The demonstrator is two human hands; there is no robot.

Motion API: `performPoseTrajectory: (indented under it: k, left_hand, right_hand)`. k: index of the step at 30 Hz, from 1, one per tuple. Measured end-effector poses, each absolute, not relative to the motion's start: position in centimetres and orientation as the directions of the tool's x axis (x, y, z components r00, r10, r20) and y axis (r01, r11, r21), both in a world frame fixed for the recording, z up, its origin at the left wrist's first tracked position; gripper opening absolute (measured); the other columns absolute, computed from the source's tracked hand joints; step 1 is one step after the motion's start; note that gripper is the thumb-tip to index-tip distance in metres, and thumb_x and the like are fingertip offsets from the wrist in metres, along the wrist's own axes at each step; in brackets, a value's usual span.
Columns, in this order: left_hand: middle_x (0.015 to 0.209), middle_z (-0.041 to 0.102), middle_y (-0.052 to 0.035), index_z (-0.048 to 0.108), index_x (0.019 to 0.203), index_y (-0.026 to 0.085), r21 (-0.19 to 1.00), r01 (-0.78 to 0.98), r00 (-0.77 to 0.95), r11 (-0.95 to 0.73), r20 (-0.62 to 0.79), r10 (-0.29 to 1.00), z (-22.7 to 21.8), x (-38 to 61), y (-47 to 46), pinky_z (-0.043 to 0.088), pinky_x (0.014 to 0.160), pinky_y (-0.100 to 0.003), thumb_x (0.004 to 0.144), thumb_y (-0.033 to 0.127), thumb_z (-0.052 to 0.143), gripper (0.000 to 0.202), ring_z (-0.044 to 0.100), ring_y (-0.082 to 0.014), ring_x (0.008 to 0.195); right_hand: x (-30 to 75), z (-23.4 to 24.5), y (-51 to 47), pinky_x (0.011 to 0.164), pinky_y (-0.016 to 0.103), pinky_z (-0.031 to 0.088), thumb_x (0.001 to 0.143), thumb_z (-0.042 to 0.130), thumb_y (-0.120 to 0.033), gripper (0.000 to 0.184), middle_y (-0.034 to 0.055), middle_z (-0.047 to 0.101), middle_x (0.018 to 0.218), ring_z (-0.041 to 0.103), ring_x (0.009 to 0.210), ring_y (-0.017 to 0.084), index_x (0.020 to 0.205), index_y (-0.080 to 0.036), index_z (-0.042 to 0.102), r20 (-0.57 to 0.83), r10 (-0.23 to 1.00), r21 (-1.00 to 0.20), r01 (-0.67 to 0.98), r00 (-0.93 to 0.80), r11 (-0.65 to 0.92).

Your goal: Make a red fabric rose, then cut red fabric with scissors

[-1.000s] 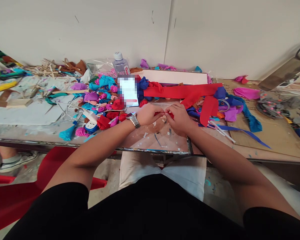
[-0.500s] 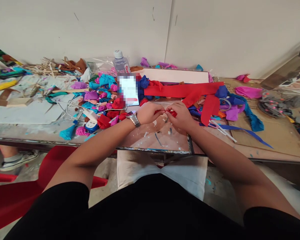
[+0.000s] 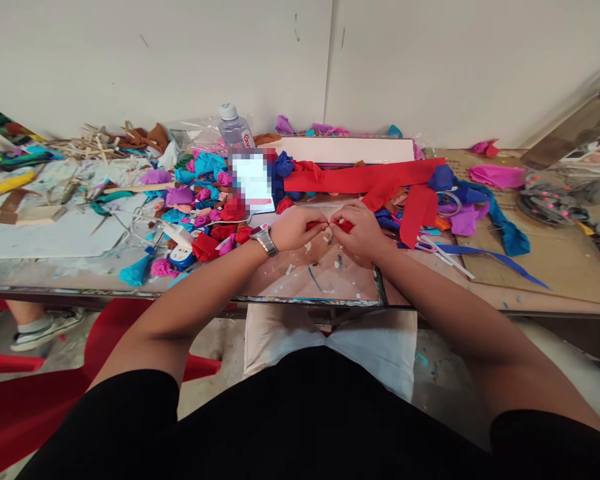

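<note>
My left hand (image 3: 293, 229) and my right hand (image 3: 361, 230) meet over the front of the table (image 3: 80, 273), fingers pinched together on a small red piece of crepe paper (image 3: 344, 227) held between them. A silver watch (image 3: 263, 239) sits on my left wrist. Just beyond my hands a long red paper strip (image 3: 365, 179) lies across the table, with a fold of it hanging down to the right of my right hand.
Crumpled paper balls (image 3: 200, 200) in pink, blue, purple and red pile up at left of my hands, by a phone (image 3: 253, 181) and a water bottle (image 3: 234, 130). Scissors (image 3: 430, 248) and blue strips lie at right. A white board (image 3: 347, 149) leans at the back. Someone's shoe (image 3: 45, 327) shows under the table.
My hands have stayed pinched on the red piece, shifting slightly as the fingers work it. The view has tilted a little downward and to the right.
</note>
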State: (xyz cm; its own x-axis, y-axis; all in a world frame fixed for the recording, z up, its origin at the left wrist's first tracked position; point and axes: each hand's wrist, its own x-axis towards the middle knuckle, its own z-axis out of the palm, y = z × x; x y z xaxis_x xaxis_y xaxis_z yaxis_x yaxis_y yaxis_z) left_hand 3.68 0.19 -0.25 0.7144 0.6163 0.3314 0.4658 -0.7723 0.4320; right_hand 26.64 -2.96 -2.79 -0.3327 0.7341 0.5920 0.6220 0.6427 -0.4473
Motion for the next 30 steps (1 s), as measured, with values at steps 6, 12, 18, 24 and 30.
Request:
performPoseTrajectory:
  k: [6,12,18,24,30]
  left_hand:
    - [0.093,0.082,-0.0072,0.081,0.102,0.018,0.408,0.507,0.703,-0.759,0.313,0.638,-0.4,3.58,0.46,0.044,0.074,-0.029,0.107,0.044,0.052,0.039,0.069,-0.0182,0.079]
    - [0.093,0.082,-0.0073,0.08,0.102,0.019,0.404,0.496,0.712,-0.769,0.318,0.626,-0.63,3.45,0.64,0.044,0.075,-0.03,0.108,0.047,0.051,0.041,0.07,-0.019,0.08]
    - [0.093,0.082,-0.0069,0.078,0.1,0.019,0.451,0.483,0.719,-0.751,0.286,0.634,-0.7,3.36,0.6,0.047,0.077,-0.029,0.107,0.046,0.051,0.04,0.072,-0.0186,0.081]
    - [0.091,0.082,-0.0081,0.079,0.099,0.019,0.405,0.529,0.706,-0.745,0.276,0.652,-0.47,3.47,0.43,0.044,0.073,-0.031,0.106,0.047,0.049,0.041,0.072,-0.0199,0.079]
    - [0.083,0.08,-0.0078,0.078,0.096,0.02,0.323,0.582,0.703,-0.746,0.26,0.661,-0.57,3.4,0.78,0.037,0.067,-0.033,0.106,0.044,0.048,0.041,0.068,-0.0207,0.071]
  right_hand:
    - [26.65,-2.86,-2.76,0.09,0.042,0.047,0.089,0.066,-0.028,0.012,0.0054,0.074,0.081,0.062,0.091,0.027,0.078,-0.024,0.068,0.611,0.73,-0.45,0.625,-0.305,0.638]
    - [26.62,-2.31,-2.92,0.091,0.041,0.048,0.089,0.065,-0.03,0.014,0.0047,0.074,0.08,0.062,0.087,0.025,0.077,-0.024,0.067,0.587,0.754,-0.483,0.62,-0.295,0.619]
    - [26.52,-2.1,-3.05,0.091,0.041,0.048,0.088,0.064,-0.029,0.013,0.004,0.075,0.08,0.063,0.085,0.025,0.076,-0.024,0.065,0.598,0.748,-0.498,0.598,-0.287,0.628]
    - [26.62,-2.73,-2.71,0.088,0.041,0.047,0.087,0.063,-0.026,0.007,0.0062,0.078,0.089,0.065,0.09,0.026,0.083,-0.023,0.069,0.56,0.785,-0.51,0.637,-0.265,0.578]
    - [26.96,-2.83,-2.48,0.093,0.043,0.048,0.088,0.066,-0.026,0.011,0.0068,0.081,0.092,0.068,0.092,0.027,0.091,-0.022,0.075,0.551,0.774,-0.478,0.642,-0.312,0.599]
